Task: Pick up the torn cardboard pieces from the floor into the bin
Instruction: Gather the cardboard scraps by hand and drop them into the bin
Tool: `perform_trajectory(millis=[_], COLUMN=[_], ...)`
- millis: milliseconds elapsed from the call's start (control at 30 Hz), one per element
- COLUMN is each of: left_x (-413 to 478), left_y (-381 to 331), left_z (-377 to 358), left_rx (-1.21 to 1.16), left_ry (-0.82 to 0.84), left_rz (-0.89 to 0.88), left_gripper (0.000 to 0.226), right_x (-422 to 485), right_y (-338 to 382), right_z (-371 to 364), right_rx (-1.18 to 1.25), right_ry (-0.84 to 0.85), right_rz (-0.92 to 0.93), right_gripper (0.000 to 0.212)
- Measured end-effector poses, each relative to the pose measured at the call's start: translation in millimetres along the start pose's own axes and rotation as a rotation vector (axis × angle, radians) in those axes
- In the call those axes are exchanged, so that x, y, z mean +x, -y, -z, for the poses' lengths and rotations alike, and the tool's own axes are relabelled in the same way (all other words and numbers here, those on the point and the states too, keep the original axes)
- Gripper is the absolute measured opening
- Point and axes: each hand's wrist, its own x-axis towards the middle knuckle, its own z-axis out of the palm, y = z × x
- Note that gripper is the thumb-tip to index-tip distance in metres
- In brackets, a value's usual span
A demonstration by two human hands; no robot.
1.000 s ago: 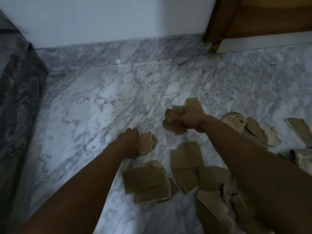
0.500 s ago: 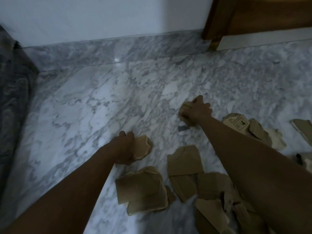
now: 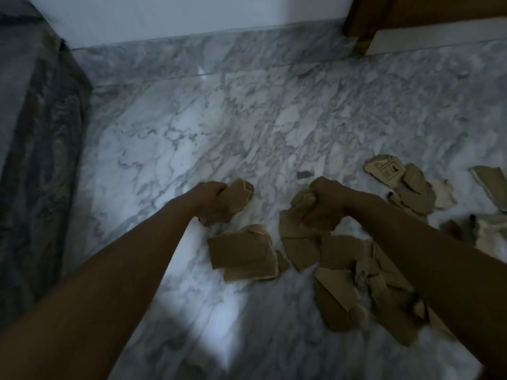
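Head view: the left hand (image 3: 216,201) is clenched round a torn cardboard piece (image 3: 239,195), brown and matte, whose ragged upper edge sticks out past the knuckles. The hand is low over the floor. The right hand (image 3: 327,204) is clenched too, gripping a crumpled wad of cardboard (image 3: 300,200) that bulges out on its left side (how many scraps make up the wad cannot be told in the dim, blurred light). The two hands are near each other but apart, with bare forearms running back to the lower corners.

Just below the left hand a folded cardboard slab (image 3: 244,256) lies flat on the floor, roughly rectangular with soft torn edges. Beside it, under and along the right forearm, a loose cardboard heap (image 3: 340,281) of overlapping angular scraps spreads toward the lower right. Beyond the right wrist lies a printed scrap (image 3: 384,171) bearing dark packaging symbols, touching further brown and pale scraps (image 3: 428,196). More pieces (image 3: 491,187) reach the right edge. A small grey fleck (image 3: 304,174) sits just above the right hand.

The marble floor (image 3: 192,127) is white with grey veins and glossy. A skirting (image 3: 208,56) of the same stone meets a plain white wall (image 3: 192,15). A brown wooden door frame (image 3: 356,20) stands at the top right, and a dark swirl-patterned surface (image 3: 35,160) fills the left edge; its material cannot be told.
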Motion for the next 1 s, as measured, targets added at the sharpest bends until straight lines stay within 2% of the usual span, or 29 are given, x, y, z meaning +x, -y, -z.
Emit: perform_trajectory(millis=[67,100,167,233,300,400,467,533,600,633,700,733,800,867,933,1000], left_x=[-20,-30,-47,-57,-64,-68,-70,-70,-69,-70,-72,-73,-75,-74,-75,-78], left_y=[-1,-2,-6,-12,-17,-18,-17,-15,-12,-11,-6,-4,2,10,11,6], left_z=[10,12,7,-19,-54,-85,-88,-85,-76,-69,-53,-45,-36,-34,-38,-49], left_rx=[-0.126,-0.193,-0.246,-0.092,0.058,0.132,0.311,0.371,0.130,-0.033,-0.257,-0.301,-0.277,-0.150,-0.047,-0.019], left_ry=[-0.021,-0.025,0.003,0.064,0.088,0.016,-0.081,-0.163,-0.171,-0.164,-0.164,-0.158,-0.126,-0.045,0.081,0.144], left_rz=[-0.013,-0.009,0.004,0.005,-0.005,0.033,0.056,0.034,0.029,0.028,0.031,0.045,0.070,0.090,0.057,0.014], left_gripper=[0.052,0.052,0.050,0.043,0.034,0.052,0.057,0.057,0.057,0.058,0.061,0.062,0.065,0.055,0.048,0.045], right_x=[-4,-5,-10,-17,-20,-26,-29,-35,-41,-43,-51,-55,-61,-60,-55,-49], right_y=[1,2,6,10,11,11,10,9,7,6,5,4,5,8,14,19], right_z=[-23,-35,-48,-52,-55,-56,-55,-48,-38,-31,-17,-12,-11,-25,-52,-80], right_rx=[-0.124,-0.137,-0.168,-0.230,-0.275,-0.271,-0.144,0.194,0.490,0.532,0.513,0.489,0.425,0.389,0.291,0.200], right_ry=[0.014,-0.020,-0.135,-0.220,-0.307,-0.456,-0.508,-0.557,-0.576,-0.586,-0.543,-0.480,-0.314,-0.172,-0.139,-0.193], right_rz=[-0.042,-0.049,-0.043,-0.046,-0.023,0.050,0.089,0.104,0.072,0.037,-0.040,-0.069,-0.131,-0.189,-0.177,-0.175], right_gripper=[0.080,0.085,0.073,0.067,0.073,0.075,0.077,0.079,0.075,0.065,0.042,0.037,0.035,0.034,0.045,0.063])
